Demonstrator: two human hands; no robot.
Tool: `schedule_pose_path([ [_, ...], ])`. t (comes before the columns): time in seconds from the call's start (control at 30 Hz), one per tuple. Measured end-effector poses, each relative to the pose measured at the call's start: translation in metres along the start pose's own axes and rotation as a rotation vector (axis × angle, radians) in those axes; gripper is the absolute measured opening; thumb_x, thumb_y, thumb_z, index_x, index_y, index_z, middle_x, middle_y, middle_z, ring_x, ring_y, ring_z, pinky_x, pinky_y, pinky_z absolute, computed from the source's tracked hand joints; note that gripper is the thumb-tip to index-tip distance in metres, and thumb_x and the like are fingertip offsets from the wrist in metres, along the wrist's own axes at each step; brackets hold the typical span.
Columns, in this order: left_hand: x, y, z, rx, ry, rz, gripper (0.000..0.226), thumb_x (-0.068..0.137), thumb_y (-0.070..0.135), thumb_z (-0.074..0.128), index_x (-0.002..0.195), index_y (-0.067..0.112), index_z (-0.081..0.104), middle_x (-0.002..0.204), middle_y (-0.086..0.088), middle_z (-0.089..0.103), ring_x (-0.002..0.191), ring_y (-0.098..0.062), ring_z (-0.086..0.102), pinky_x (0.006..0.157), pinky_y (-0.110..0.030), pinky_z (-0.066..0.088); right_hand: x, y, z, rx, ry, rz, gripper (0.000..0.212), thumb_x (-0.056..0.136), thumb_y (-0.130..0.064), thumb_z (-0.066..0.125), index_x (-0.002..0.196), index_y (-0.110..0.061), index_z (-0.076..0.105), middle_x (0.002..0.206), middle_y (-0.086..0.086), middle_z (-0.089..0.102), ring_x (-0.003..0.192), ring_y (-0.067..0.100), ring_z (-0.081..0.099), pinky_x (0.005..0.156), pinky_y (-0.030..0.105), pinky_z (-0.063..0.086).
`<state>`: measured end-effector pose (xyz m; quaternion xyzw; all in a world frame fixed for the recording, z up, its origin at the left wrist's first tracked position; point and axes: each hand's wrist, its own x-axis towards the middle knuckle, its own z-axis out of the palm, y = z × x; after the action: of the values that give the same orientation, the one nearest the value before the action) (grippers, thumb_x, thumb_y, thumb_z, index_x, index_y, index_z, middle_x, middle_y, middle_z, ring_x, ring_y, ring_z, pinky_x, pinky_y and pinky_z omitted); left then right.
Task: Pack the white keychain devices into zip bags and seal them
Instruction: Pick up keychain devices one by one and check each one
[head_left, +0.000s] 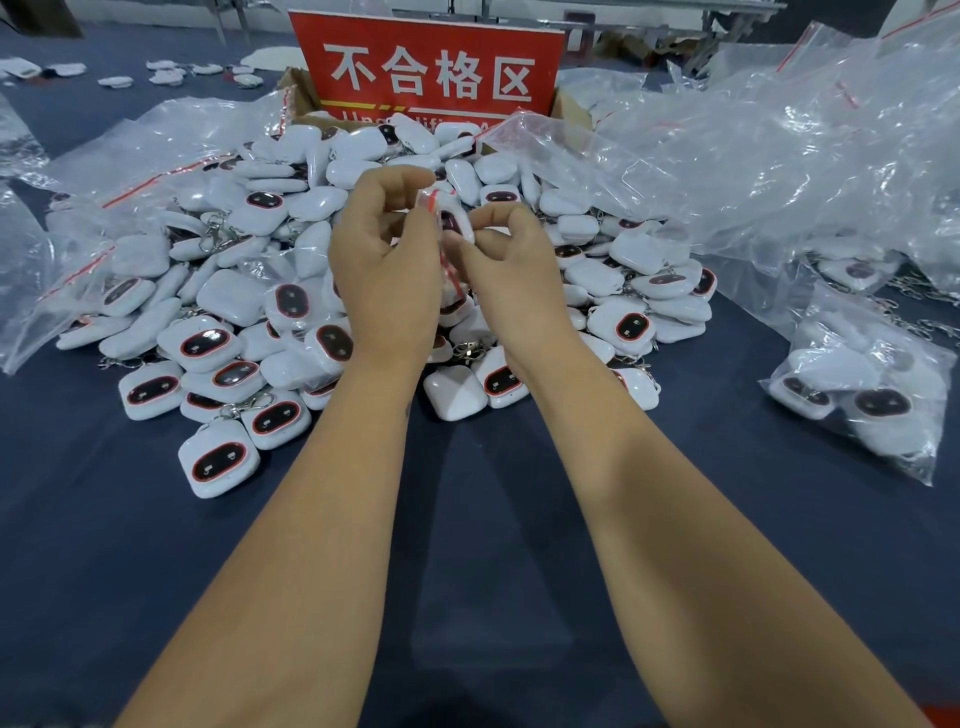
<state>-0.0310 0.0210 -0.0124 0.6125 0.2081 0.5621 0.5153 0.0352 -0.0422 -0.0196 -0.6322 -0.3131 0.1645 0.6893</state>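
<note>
**Both hands pinch one bagged device above the heap**

A red sign (427, 67) stands at the far middle of the table, printed in large white characters "不合格区"; a line of smaller white Latin lettering below it is mostly hidden by the pile and cannot be read. The sign rises from a brown cardboard box (298, 91).

The surface is a dark blue cloth-covered table (467, 519). On it lies a big heap of white rounded-square keychain devices (218, 462) with black oval faces ringed in red and metal clasps.

Over the heap, the left hand (387, 260) and right hand (511, 270) are closed together on a small clear zip bag with a red seal strip (449, 223), a white device inside it.

Loose clear plastic bags (779, 156) billow at far right; a filled bag of devices (857, 395) lies at near right.
</note>
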Motion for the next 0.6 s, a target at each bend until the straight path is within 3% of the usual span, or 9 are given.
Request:
schedule_pose_path([
  [0.07, -0.002, 0.002, 0.0, 0.01, 0.001, 0.059, 0.023, 0.086, 0.005, 0.054, 0.089, 0.026, 0.064, 0.086, 0.007, 0.065, 0.081, -0.014, 0.061, 0.074, -0.029, 0.051, 0.0, -0.001, 0.002, -0.066, -0.045, -0.02, 0.003, 0.096, -0.014, 0.063, 0.099, -0.013, 0.062, 0.079, 0.0, 0.072, 0.074, 0.01, 0.065, 0.073, 0.029, 0.056],
  [0.17, -0.004, 0.003, 0.002, 0.039, -0.001, 0.108, 0.026, 0.086, 0.004, 0.053, 0.087, 0.029, 0.062, 0.086, 0.004, 0.066, 0.08, -0.018, 0.061, 0.072, -0.032, 0.051, 0.0, -0.002, 0.006, -0.243, -0.071, -0.037, 0.016, 0.098, -0.018, 0.058, 0.095, -0.012, 0.073, 0.104, 0.007, 0.066, 0.108, 0.026, 0.06, 0.096, 0.05, 0.049],
  [0.2, -0.005, 0.003, 0.003, 0.047, 0.003, 0.117, 0.026, 0.086, 0.004, 0.053, 0.088, 0.028, 0.062, 0.087, 0.004, 0.066, 0.08, -0.02, 0.061, 0.072, -0.032, 0.051, 0.001, -0.002, 0.006, -0.304, -0.069, -0.037, 0.019, 0.098, -0.019, 0.057, 0.094, -0.011, 0.074, 0.104, 0.007, 0.063, 0.113, 0.03, 0.056, 0.098, 0.052, 0.046],
  [0.27, -0.005, 0.003, 0.003, 0.063, 0.003, 0.114, 0.024, 0.087, 0.003, 0.052, 0.089, 0.024, 0.063, 0.089, 0.002, 0.066, 0.082, -0.021, 0.062, 0.074, -0.031, 0.052, 0.002, -0.002, 0.004, -0.324, -0.101, -0.047, 0.021, 0.098, -0.015, 0.055, 0.095, -0.007, 0.074, 0.096, 0.017, 0.063, 0.103, 0.03, 0.058, 0.093, 0.055, 0.048],
  [0.33, -0.004, 0.002, 0.003, 0.086, -0.006, 0.096, 0.021, 0.088, 0.004, 0.052, 0.091, 0.022, 0.064, 0.093, 0.001, 0.067, 0.085, -0.019, 0.063, 0.076, -0.027, 0.051, -0.001, -0.006, 0.001, -0.161, -0.146, -0.029, 0.024, 0.096, -0.003, 0.05, 0.108, -0.008, 0.071, 0.101, 0.033, 0.065, 0.086, 0.026, 0.057, 0.084, 0.049, 0.05],
  [0.43, -0.004, 0.0, 0.004, 0.16, -0.034, 0.071, 0.021, 0.088, 0.008, 0.05, 0.092, 0.024, 0.063, 0.098, 0.004, 0.066, 0.088, -0.007, 0.06, 0.079, -0.02, 0.048, 0.0, -0.008, -0.005, -0.028, -0.168, 0.018, 0.041, 0.09, 0.009, 0.042, 0.116, -0.013, 0.064, 0.101, 0.035, 0.065, 0.081, 0.024, 0.057, 0.078, 0.038, 0.048],
  [0.5, -0.003, -0.002, 0.004, 0.224, -0.06, 0.063, 0.022, 0.088, 0.008, 0.048, 0.091, 0.024, 0.063, 0.1, 0.007, 0.063, 0.087, 0.002, 0.055, 0.08, -0.014, 0.044, 0.0, -0.007, -0.004, -0.049, -0.178, 0.013, 0.04, 0.087, 0.011, 0.04, 0.111, -0.011, 0.063, 0.085, 0.025, 0.065, 0.076, 0.024, 0.055, 0.074, 0.036, 0.046],
  [0.6, -0.001, -0.006, 0.005, 0.335, -0.123, 0.038, 0.025, 0.088, 0.005, 0.046, 0.092, 0.019, 0.065, 0.104, 0.003, 0.061, 0.091, -0.003, 0.055, 0.082, -0.016, 0.043, 0.001, -0.004, -0.006, -0.118, -0.076, -0.035, 0.039, 0.084, 0.011, 0.042, 0.102, -0.015, 0.064, 0.084, 0.001, 0.07, 0.079, 0.012, 0.063, 0.073, 0.028, 0.052],
])
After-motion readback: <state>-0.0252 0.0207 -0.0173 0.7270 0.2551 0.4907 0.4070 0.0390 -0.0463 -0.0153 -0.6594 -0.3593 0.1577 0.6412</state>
